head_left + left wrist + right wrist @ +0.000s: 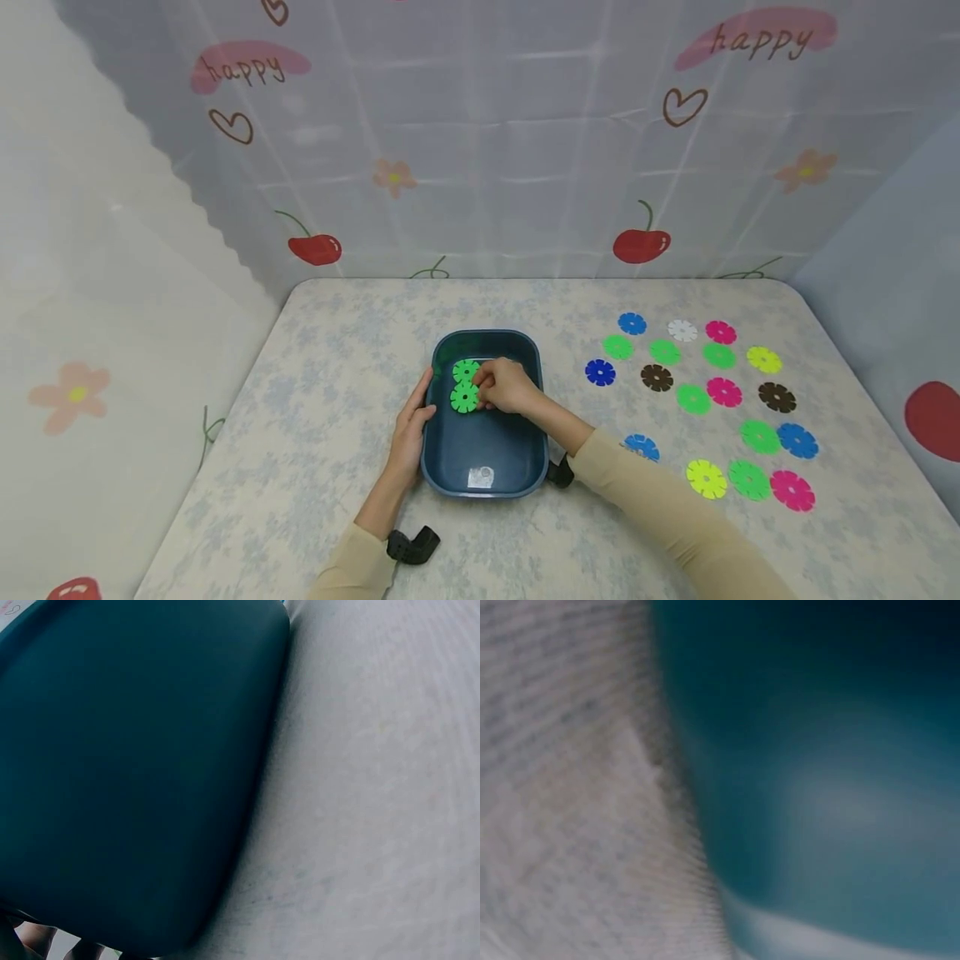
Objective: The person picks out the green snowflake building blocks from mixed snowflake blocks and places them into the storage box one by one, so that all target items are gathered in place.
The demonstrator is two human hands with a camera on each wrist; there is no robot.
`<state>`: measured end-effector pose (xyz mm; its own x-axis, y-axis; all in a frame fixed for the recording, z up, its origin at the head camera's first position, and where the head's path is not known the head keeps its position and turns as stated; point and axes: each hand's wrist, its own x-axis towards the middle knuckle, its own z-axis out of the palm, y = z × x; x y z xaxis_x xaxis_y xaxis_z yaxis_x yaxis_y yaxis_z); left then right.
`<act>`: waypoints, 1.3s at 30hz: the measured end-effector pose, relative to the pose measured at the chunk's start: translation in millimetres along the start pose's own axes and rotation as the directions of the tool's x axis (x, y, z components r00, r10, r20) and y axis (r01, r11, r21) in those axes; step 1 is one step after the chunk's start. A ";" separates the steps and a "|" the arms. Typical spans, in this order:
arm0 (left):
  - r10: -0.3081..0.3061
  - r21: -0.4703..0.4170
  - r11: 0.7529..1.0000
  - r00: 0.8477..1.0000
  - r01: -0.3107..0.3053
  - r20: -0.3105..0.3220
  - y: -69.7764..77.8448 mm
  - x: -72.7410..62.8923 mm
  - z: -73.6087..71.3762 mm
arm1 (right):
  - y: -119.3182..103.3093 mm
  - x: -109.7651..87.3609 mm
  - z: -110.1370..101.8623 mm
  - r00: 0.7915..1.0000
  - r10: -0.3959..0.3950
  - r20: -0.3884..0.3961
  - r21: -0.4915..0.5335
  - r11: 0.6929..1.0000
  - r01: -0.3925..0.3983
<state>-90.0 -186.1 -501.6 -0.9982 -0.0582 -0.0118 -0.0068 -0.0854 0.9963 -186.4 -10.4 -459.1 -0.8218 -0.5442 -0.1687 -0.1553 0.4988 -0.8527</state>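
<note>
1. Our left hand pinches the left rim of the blue tray between thumb and fingers.
2. Our right hand, fingers curled, is beside two green discs; whether it pinches one, we cannot tell.
3. Both lie inside the tray, toward its far end.
4. We see more discs on the table, rightward.

- Head view: bright, soft, even light; mostly sharp.
- Faint sheen streaks the backdrop.
- Left wrist view: dimmer, soft-focused; dark shadow where tray meets surface.
- Right wrist view: heavily blurred, hazy glare on the tray.
</note>
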 end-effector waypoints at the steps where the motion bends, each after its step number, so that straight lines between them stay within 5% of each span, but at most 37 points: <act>1: -0.001 0.001 1.000 1.000 0.001 0.001 -0.2 0.2 -0.1 | -0.2 0.4 0.3 1.000 0.008 0.001 -0.004 1.000 -0.007; 23: 0.033 0.030 0.999 0.999 -0.033 0.009 -1.4 -0.1 -0.1 | -0.2 0.3 3.1 1.000 0.001 -0.024 -0.058 0.998 -0.002; 28: 0.037 0.025 0.999 0.999 -0.037 0.008 -0.8 2.1 0.4 | -2.4 -2.3 -0.3 0.997 -0.067 -0.043 -0.074 0.995 0.063; 34: 0.028 0.027 0.999 1.000 -0.028 0.004 -2.0 2.5 1.7 | -10.2 -20.6 -21.3 0.972 -0.237 0.005 0.031 0.971 0.236; 39: 0.017 0.039 0.999 1.000 -0.016 -0.023 -1.4 0.8 0.6 | -11.4 -50.3 -62.1 0.975 -0.219 -0.022 0.034 0.975 0.220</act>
<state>-90.9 -185.4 -503.0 -0.9966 -0.0827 0.0026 0.0065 -0.0460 0.9989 -177.3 53.1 -410.2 -0.7797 -0.6252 0.0335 -0.3139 0.3439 -0.8850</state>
